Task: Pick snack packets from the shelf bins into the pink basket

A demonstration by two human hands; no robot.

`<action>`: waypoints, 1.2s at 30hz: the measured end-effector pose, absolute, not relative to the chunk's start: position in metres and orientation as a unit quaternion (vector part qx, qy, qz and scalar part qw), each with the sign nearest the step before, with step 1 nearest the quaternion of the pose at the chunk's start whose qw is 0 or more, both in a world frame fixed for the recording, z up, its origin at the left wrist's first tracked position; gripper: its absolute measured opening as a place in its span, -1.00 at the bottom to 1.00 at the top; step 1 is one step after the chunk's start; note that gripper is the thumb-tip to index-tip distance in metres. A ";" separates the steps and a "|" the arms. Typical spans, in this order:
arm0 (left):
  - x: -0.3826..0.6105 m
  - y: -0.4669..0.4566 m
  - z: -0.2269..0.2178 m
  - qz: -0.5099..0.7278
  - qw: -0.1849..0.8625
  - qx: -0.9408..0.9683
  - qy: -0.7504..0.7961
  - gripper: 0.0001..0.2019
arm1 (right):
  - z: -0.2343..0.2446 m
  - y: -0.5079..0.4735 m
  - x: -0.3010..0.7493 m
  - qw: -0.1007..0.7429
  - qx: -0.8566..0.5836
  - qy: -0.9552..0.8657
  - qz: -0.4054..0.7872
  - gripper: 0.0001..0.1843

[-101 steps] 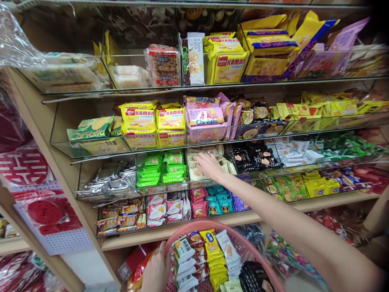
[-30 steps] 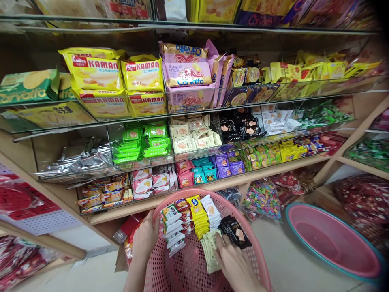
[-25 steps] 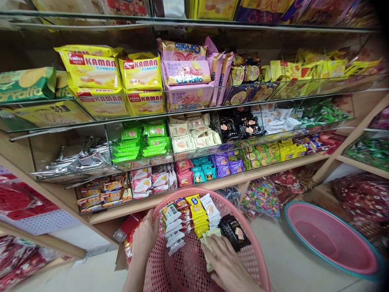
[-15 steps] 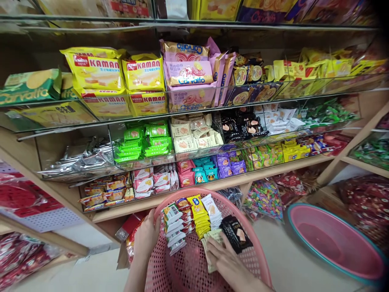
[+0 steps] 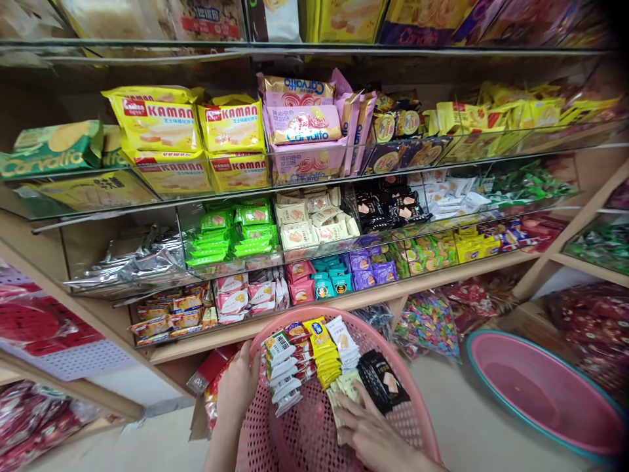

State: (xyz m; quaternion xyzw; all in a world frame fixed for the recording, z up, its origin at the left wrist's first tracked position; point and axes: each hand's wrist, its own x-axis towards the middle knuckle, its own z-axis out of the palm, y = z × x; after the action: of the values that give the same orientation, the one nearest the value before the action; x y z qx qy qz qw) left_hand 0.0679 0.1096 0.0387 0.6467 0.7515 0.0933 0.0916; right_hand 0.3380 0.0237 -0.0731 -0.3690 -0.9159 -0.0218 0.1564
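A pink perforated plastic basket (image 5: 426,419) stands tilted below the shelves. My left hand (image 5: 240,377) grips its left rim, fingers closed over the edge. Inside the basket, my right hand (image 5: 366,423) rests with fingers spread on a row of cream snack packets (image 5: 347,380), partly covering them. Right beside that hand lie black packets (image 5: 381,377). Farther up are overlapping rows of white packets (image 5: 344,337), yellow packets (image 5: 322,344) and red packets (image 5: 298,333). White-and-green packets (image 5: 280,351) line the side nearest my left hand.
Glass-fronted shelves (image 5: 314,308) hold sorted snacks, with yellow wafer bags (image 5: 164,121), green packets (image 5: 253,213) and cream packets (image 5: 297,236). On the floor at right are a bag of colourful sweets (image 5: 427,321) and a pink basin with a teal rim (image 5: 545,452).
My right hand has shifted slightly over the cream packets, its fingers a little more bent. The left hand keeps its place on the rim. The view has tipped slightly upward.
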 end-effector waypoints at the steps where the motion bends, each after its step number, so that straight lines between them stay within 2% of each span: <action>1: 0.068 0.110 0.039 0.095 0.094 0.647 0.751 -0.50 | -0.073 0.024 0.339 0.155 -0.371 -0.915 -0.019 -0.81; 6: 0.068 0.109 0.039 0.098 0.106 0.647 0.749 -0.50 | -0.078 0.025 0.334 0.131 -0.360 -0.923 -0.037 -0.78; 11: 0.066 0.110 0.038 0.095 0.108 0.644 0.751 -0.49 | -0.102 0.033 0.324 0.150 -0.321 -0.926 -0.131 -0.77; 14: 0.066 0.110 0.039 0.091 0.115 0.639 0.755 -0.49 | -0.091 0.040 0.323 0.159 -0.307 -0.927 -0.142 -0.78; 18: 0.066 0.110 0.040 0.086 0.112 0.644 0.752 -0.49 | -0.004 0.047 0.329 0.141 -0.303 -0.942 -0.031 -0.77; 19: 0.066 0.110 0.039 0.085 0.110 0.644 0.752 -0.49 | 0.026 0.051 0.331 0.139 -0.306 -0.941 0.023 -0.68; 20: 0.066 0.110 0.039 0.084 0.110 0.643 0.753 -0.49 | 0.055 0.056 0.334 0.146 -0.318 -0.935 0.061 -0.63; 22: 0.066 0.110 0.038 0.084 0.112 0.641 0.755 -0.49 | 0.108 0.071 0.341 0.182 -0.350 -0.915 0.089 -0.66; 26: 0.064 0.111 0.035 0.087 0.122 0.641 0.753 -0.48 | 0.181 0.128 0.359 0.290 -0.361 -0.886 -0.007 -0.67; 29: 0.063 0.111 0.033 0.091 0.124 0.640 0.753 -0.49 | 0.222 0.178 0.377 0.300 -0.366 -0.875 -0.102 -0.68; 32: 0.063 0.110 0.034 0.090 0.125 0.641 0.752 -0.48 | 0.252 0.220 0.390 0.243 -0.425 -0.856 -0.166 -0.66; 36: 0.063 0.111 0.032 0.088 0.126 0.642 0.751 -0.48 | 0.268 0.260 0.392 0.103 -0.473 -0.848 -0.215 -0.54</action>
State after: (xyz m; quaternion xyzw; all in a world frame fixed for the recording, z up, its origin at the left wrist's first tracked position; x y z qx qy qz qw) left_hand 0.0634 0.1108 0.0324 0.6423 0.7508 0.0879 0.1265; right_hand 0.3917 0.2599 0.2683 -0.4730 -0.8483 -0.2146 0.1029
